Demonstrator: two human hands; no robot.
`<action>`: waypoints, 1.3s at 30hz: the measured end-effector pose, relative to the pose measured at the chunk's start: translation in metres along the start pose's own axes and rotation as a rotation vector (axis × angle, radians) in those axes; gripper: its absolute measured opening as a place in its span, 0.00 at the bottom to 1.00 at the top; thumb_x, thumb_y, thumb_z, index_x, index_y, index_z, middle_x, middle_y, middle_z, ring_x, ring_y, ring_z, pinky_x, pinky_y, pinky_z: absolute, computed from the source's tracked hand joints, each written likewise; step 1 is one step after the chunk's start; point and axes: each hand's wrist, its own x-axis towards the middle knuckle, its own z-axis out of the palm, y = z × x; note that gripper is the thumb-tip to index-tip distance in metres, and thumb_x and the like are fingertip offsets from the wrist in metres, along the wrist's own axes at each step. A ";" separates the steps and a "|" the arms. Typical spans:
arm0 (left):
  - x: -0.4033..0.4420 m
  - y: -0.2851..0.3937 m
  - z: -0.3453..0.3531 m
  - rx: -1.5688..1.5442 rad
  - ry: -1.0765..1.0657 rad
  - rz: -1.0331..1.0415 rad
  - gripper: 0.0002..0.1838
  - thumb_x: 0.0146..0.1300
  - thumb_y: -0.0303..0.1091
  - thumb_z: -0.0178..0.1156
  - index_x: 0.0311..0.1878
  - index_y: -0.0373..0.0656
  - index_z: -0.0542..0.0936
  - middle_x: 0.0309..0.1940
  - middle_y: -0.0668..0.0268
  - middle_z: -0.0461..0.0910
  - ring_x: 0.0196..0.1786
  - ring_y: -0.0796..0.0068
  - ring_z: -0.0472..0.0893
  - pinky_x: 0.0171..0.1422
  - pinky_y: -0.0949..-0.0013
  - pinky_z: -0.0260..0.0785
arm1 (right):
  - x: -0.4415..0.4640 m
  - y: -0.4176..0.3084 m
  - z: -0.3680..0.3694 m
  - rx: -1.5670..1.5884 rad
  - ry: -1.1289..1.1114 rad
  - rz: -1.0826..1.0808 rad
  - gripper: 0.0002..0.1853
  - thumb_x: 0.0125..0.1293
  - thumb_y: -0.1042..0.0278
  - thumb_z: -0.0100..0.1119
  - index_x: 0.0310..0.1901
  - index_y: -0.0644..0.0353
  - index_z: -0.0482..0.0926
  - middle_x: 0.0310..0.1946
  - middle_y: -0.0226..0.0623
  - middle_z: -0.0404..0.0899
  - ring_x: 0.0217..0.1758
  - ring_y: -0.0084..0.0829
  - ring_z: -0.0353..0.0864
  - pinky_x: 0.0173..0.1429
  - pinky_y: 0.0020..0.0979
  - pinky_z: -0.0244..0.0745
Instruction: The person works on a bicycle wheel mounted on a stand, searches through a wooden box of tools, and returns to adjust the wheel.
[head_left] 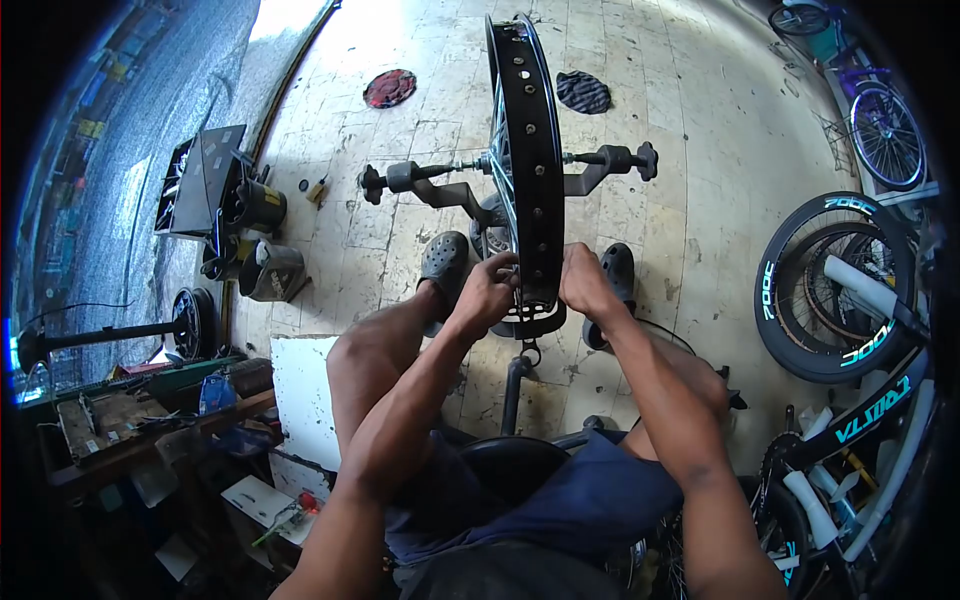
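A black bicycle rim [528,150] with spokes stands upright, mounted between the two arms of a truing stand [450,192]. On the rim's left side, low down by the spokes, my left hand [488,292] has its fingers bent in; what they pinch is too small to make out. My right hand [583,278] is closed against the rim's right side, its fingertips hidden. Just below both hands is the stand's black lower bracket [534,325].
Tool bins [272,272] and a black box [212,180] stand at left, above a cluttered bench [130,420]. A 700C tyre [775,300] and a bicycle frame [870,420] are at right. Two round mats, one red [390,88] and one dark [583,92], lie on the floor.
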 end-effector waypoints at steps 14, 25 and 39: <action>-0.012 0.011 0.009 0.316 0.164 0.037 0.14 0.64 0.26 0.52 0.51 0.33 0.81 0.30 0.55 0.83 0.27 0.73 0.77 0.29 0.72 0.69 | -0.010 -0.030 -0.007 -0.015 -0.061 0.142 0.06 0.52 0.78 0.65 0.33 0.69 0.84 0.23 0.37 0.82 0.25 0.25 0.79 0.32 0.24 0.74; -0.018 0.036 0.022 0.171 0.194 -0.258 0.16 0.60 0.39 0.66 0.40 0.33 0.81 0.34 0.60 0.82 0.34 0.76 0.77 0.34 0.71 0.68 | 0.032 0.015 -0.012 -0.100 -0.184 0.121 0.10 0.51 0.74 0.71 0.36 0.66 0.86 0.26 0.35 0.84 0.29 0.27 0.81 0.37 0.27 0.76; -0.022 0.055 -0.001 0.185 -0.037 -0.333 0.15 0.62 0.43 0.64 0.38 0.39 0.79 0.27 0.65 0.77 0.26 0.81 0.70 0.25 0.73 0.61 | 0.039 0.028 -0.004 -0.112 -0.130 -0.028 0.07 0.51 0.80 0.62 0.33 0.64 0.85 0.22 0.32 0.80 0.24 0.25 0.74 0.30 0.24 0.71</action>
